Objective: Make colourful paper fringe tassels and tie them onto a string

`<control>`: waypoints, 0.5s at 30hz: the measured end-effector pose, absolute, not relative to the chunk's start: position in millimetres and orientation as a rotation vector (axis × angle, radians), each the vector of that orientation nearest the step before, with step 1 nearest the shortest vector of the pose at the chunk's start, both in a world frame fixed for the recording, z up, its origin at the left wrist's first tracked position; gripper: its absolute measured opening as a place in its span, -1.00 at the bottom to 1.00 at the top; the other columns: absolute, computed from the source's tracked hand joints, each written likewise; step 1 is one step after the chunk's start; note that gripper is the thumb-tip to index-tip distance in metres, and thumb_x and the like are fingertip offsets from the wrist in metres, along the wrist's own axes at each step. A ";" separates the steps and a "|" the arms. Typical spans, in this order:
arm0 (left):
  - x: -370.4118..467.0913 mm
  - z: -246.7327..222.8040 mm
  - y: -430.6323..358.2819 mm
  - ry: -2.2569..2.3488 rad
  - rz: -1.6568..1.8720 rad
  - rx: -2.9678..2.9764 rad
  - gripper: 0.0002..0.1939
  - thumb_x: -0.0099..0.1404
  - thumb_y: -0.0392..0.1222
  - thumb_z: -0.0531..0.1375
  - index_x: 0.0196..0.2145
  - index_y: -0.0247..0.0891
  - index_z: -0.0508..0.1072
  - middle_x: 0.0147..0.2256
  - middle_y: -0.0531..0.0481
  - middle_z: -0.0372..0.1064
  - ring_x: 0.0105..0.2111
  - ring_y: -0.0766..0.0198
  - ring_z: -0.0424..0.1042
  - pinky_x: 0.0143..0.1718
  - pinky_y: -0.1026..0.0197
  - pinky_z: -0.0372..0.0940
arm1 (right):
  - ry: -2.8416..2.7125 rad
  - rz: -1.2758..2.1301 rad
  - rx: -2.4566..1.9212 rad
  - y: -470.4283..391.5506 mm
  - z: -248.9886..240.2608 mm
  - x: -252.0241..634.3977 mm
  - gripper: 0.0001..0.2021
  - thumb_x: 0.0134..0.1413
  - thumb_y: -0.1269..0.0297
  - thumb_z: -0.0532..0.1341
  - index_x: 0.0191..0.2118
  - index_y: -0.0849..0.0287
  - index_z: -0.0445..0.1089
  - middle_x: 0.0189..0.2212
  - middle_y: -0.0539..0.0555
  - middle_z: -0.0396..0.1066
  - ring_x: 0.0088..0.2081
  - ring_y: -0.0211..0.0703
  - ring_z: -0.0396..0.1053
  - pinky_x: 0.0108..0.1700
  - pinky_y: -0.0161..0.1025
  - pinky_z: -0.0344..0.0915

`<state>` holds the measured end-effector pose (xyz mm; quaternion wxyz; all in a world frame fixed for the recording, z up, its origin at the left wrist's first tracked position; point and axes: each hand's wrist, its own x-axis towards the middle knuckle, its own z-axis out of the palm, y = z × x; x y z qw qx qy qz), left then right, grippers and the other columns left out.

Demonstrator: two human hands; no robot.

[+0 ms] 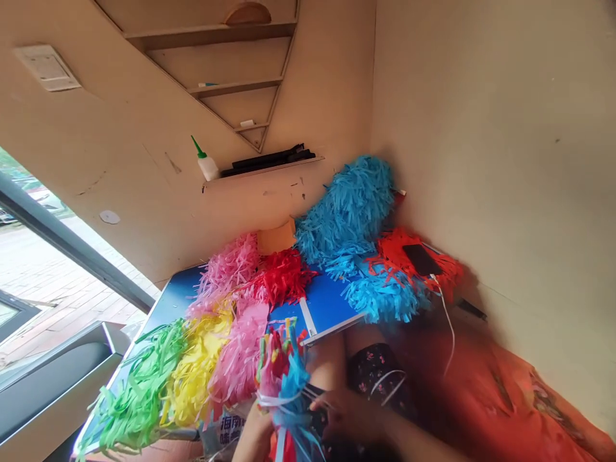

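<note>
A bundle of multicoloured paper strips [293, 375], blue, pink, red, yellow and green, stands upright near the lower middle. A white string [279, 401] runs around the bundle. My left hand [255, 430] grips the bundle from the left, below the string, its fingers partly hidden behind the strips. Close by on the right, my right hand [339, 414] is closed on the white string, with thumb and fingertips near the bundle; it is dark and slightly blurred. A loop of string shows beyond it, over the patterned dark cloth on my lap.
On the blue table [330, 301] lie fringed paper heaps: green [144, 382], yellow [199, 366], pink [240, 359], red [286, 276] and blue [353, 205]. A phone [422, 259] with a white cable rests on orange-red fringe. A glue bottle [208, 167] stands on the wall shelf.
</note>
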<state>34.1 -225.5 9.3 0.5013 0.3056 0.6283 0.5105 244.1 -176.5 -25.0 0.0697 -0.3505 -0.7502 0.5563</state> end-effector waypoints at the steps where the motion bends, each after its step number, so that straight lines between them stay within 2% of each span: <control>1: 25.6 9.4 -232.2 1.515 1.244 0.724 -0.68 -0.22 -0.22 0.36 -0.39 -0.25 0.60 -0.42 -0.09 0.59 -0.20 -0.13 0.54 -0.13 -0.03 0.43 | -2.284 1.605 -1.109 -178.1 -22.3 248.2 -0.63 0.08 0.28 0.26 0.03 0.18 0.47 -0.29 0.09 0.56 -0.30 -0.10 0.46 -0.28 -0.29 0.28; 3: 9.9 7.9 -244.3 1.539 1.250 0.723 -0.75 -0.20 -0.23 0.31 -0.44 -0.27 0.57 -0.48 -0.04 0.56 -0.33 -0.02 0.54 -0.24 0.05 0.43 | -2.353 1.431 -1.136 -182.9 -10.3 264.5 -0.78 0.17 0.27 0.19 -0.18 0.19 0.56 -0.35 0.06 0.55 -0.32 -0.15 0.43 -0.33 -0.33 0.19; 5: 1.9 6.1 -250.6 1.624 1.192 0.826 -0.82 -0.16 -0.23 0.27 -0.48 -0.27 0.54 -0.51 -0.02 0.53 -0.41 0.06 0.51 -0.29 0.12 0.40 | -2.444 1.368 -1.038 -188.8 8.8 281.4 -0.75 0.23 0.23 0.15 -0.24 0.17 0.57 -0.36 0.04 0.56 -0.34 -0.19 0.42 -0.35 -0.35 0.14; 7: 6.1 5.9 -249.2 1.760 1.012 1.074 -0.83 -0.03 -0.18 0.24 -0.43 -0.25 0.54 -0.42 -0.04 0.56 -0.35 0.05 0.52 -0.26 0.15 0.38 | -2.534 1.325 -0.881 -191.2 30.7 289.7 -0.73 0.26 0.18 0.14 -0.22 0.14 0.58 -0.34 0.03 0.57 -0.34 -0.20 0.42 -0.34 -0.35 0.13; 10: 32.5 7.8 -236.9 1.903 0.414 1.620 -0.75 0.18 -0.21 0.14 -0.21 -0.20 0.56 -0.16 -0.15 0.58 -0.14 -0.01 0.52 -0.11 0.10 0.33 | -2.633 1.171 -0.651 -175.9 55.8 281.4 -0.74 0.26 0.16 0.17 -0.19 0.11 0.59 -0.30 0.03 0.58 -0.29 -0.20 0.44 -0.29 -0.35 0.15; 12: 54.0 7.4 -228.1 1.853 0.090 1.853 -0.75 0.18 -0.30 0.13 -0.22 -0.20 0.55 -0.15 -0.21 0.57 -0.10 -0.03 0.52 -0.03 0.04 0.30 | -2.674 1.129 -0.581 -149.6 60.6 268.9 -0.78 0.20 0.18 0.22 -0.22 0.11 0.61 -0.31 0.03 0.58 -0.27 -0.19 0.44 -0.27 -0.36 0.16; 15: 69.8 2.1 -221.9 1.720 0.025 1.947 -0.83 0.13 -0.29 0.21 -0.31 -0.19 0.57 -0.21 -0.19 0.58 -0.11 -0.02 0.52 0.04 0.03 0.26 | -2.667 1.317 -0.736 -104.5 49.1 257.1 -0.83 0.07 0.26 0.31 -0.27 0.20 0.62 -0.36 0.01 0.57 -0.33 -0.24 0.43 -0.33 -0.41 0.19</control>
